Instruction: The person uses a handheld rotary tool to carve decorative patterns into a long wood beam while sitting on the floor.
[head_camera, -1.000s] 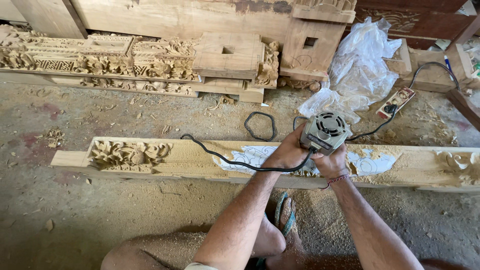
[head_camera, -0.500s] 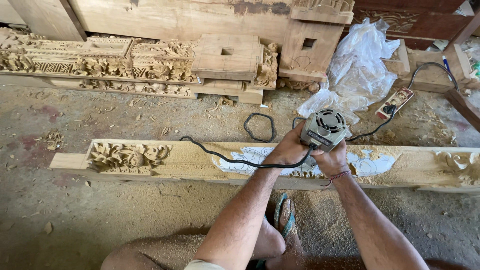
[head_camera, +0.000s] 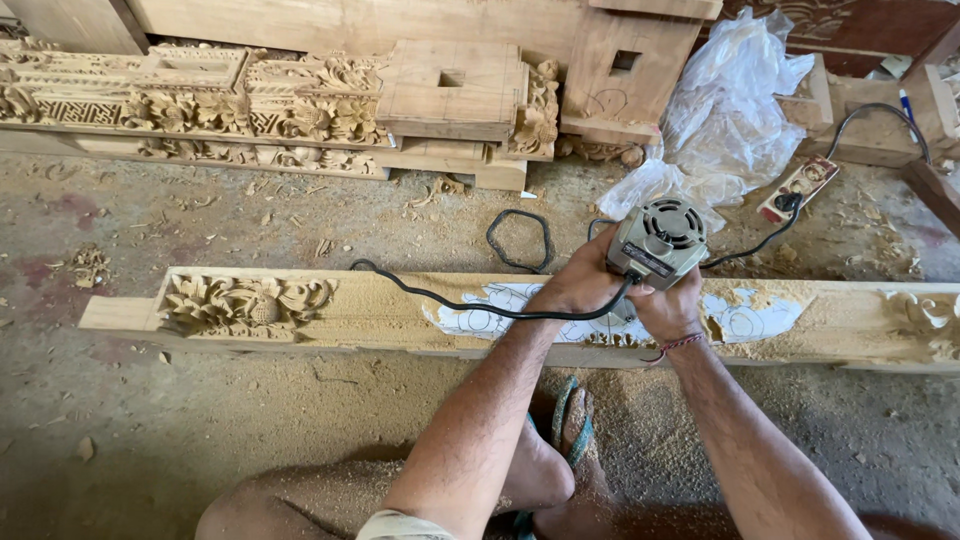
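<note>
Head view: router (head_camera: 660, 240) gripped between left hand (head_camera: 578, 285) and right hand (head_camera: 668, 308), apparently.

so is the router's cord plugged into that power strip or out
Plugged in: the black cord from the router ends in a plug seated in the power strip.

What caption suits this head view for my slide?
Both hands steer a grey power tool along a carved wooden beam.

Raw matt wood beam (head_camera: 380, 310), sawdust-coated; grey plastic router (head_camera: 660, 240); crinkled glossy plastic sheet (head_camera: 735, 110).
</note>
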